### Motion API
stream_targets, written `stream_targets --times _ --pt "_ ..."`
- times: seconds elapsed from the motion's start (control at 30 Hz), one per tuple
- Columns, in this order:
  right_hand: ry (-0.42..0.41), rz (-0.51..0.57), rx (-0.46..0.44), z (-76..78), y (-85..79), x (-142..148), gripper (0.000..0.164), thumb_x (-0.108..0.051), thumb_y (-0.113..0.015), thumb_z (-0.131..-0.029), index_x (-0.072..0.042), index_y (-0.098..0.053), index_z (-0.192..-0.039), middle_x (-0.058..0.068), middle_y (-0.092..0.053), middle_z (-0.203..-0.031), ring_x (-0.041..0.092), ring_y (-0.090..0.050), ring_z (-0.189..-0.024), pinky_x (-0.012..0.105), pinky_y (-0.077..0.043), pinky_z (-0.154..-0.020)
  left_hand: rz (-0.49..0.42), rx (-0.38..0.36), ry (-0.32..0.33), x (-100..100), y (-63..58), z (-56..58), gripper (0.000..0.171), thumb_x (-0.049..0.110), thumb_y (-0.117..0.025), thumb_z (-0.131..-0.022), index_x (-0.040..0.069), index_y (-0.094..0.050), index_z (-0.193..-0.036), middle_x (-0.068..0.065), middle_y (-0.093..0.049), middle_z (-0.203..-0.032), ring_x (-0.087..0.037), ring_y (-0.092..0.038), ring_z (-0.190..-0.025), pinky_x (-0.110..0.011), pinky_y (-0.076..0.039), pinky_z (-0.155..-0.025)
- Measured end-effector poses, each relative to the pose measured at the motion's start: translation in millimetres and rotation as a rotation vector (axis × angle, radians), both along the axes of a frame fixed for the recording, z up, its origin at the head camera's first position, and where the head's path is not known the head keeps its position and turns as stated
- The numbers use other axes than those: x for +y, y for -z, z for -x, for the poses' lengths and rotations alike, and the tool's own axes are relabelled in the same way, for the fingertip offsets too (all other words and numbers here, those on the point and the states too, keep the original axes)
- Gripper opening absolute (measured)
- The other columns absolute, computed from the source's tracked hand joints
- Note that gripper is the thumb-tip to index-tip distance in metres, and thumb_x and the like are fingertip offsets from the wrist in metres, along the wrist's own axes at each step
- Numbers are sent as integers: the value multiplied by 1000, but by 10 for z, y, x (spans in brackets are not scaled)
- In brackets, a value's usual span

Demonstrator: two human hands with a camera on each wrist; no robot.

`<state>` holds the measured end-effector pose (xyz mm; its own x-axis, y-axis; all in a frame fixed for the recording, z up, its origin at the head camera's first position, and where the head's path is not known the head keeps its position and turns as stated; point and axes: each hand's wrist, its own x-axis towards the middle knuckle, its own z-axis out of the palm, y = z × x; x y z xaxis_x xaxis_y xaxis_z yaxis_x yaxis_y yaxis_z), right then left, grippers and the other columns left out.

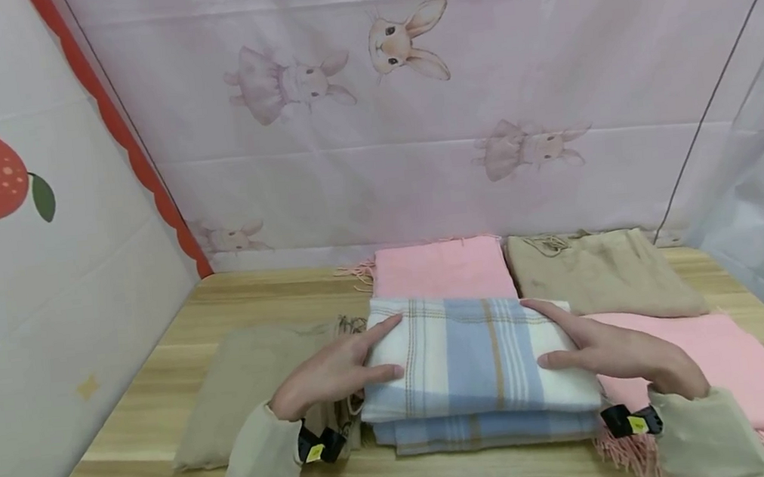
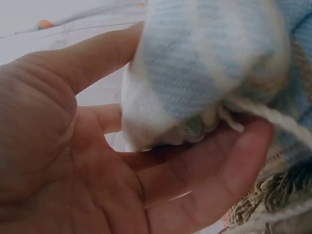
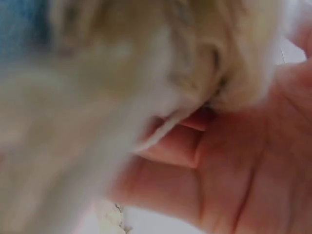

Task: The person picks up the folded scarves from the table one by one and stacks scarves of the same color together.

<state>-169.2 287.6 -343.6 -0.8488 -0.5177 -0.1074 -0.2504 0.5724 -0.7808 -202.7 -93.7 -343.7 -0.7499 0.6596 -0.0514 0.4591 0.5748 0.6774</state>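
A folded blue-and-white plaid scarf is held level between both hands at the middle of the table. My left hand grips its left side; the left wrist view shows the thumb against the cloth and other fingers beneath. From the right side, my right hand holds the same scarf, its fingers under the fringe in the blurred right wrist view. More folded blue plaid cloth lies below; whether the two touch is hidden.
A folded beige scarf lies to the left on the wooden table. Behind are a pink scarf and another beige one. A second pink scarf lies right. A rabbit-print curtain stands behind the table.
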Motion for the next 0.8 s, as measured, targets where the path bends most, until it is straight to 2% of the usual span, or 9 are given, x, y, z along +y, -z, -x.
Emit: stream_targets --times 0.13,0.2,0.23,0.37,0.57,0.7,0.8 --pt "-57 -5 10 49 58 -29 83 -27 -61 -103 -3 -7 -162 30 -9 -164 52 -11 -147 45 -32 -112 13 4 12 -8 43 29 78 37 -66 -100 14 -25 -163 7 -40 -58 -7 -34 -46 -29 -43 -55" --pt "-80 -3 32 80 94 -50 82 -24 -61 -104 0 -8 -160 32 -9 -163 52 -13 -146 44 -34 -111 29 2 1 6 79 53 78 39 -65 -100 15 -25 -163 6 -43 -64 -7 -35 -49 -31 -46 -63" --pt "-81 -3 38 90 108 -59 82 -24 -61 -103 1 -8 -160 33 -9 -162 52 -13 -146 45 -34 -111 35 -3 -5 15 94 62 78 39 -65 -100 16 -25 -163 6 -42 -65 -7 -35 -49 -32 -47 -64" --pt "-72 -12 78 109 140 -66 80 -22 -63 -102 3 -11 -159 36 -15 -159 55 -18 -143 68 -29 -106 38 -22 -21 38 141 92 77 39 -65 -100 18 -25 -163 6 -41 -64 -7 -37 -48 -32 -48 -69" --pt "-53 11 100 113 145 -72 79 -20 -64 -102 2 -14 -158 36 -17 -158 57 -19 -142 69 -30 -104 45 7 -10 45 145 110 77 37 -62 -102 15 -22 -163 8 -33 -58 -7 -31 -50 -30 -40 -58" --pt "-14 38 106 120 159 -115 79 -22 -66 -100 0 -17 -159 34 -18 -159 55 -17 -144 70 -28 -105 50 -5 -55 32 142 123 76 34 -62 -102 17 -20 -164 8 -30 -58 -8 -28 -50 -30 -38 -56" --pt "22 54 103 124 165 -147 79 -24 -67 -99 -2 -20 -159 32 -18 -160 54 -15 -145 71 -25 -106 57 3 -83 29 140 131 76 33 -62 -102 19 -20 -164 7 -33 -59 -8 -29 -51 -33 -41 -60"
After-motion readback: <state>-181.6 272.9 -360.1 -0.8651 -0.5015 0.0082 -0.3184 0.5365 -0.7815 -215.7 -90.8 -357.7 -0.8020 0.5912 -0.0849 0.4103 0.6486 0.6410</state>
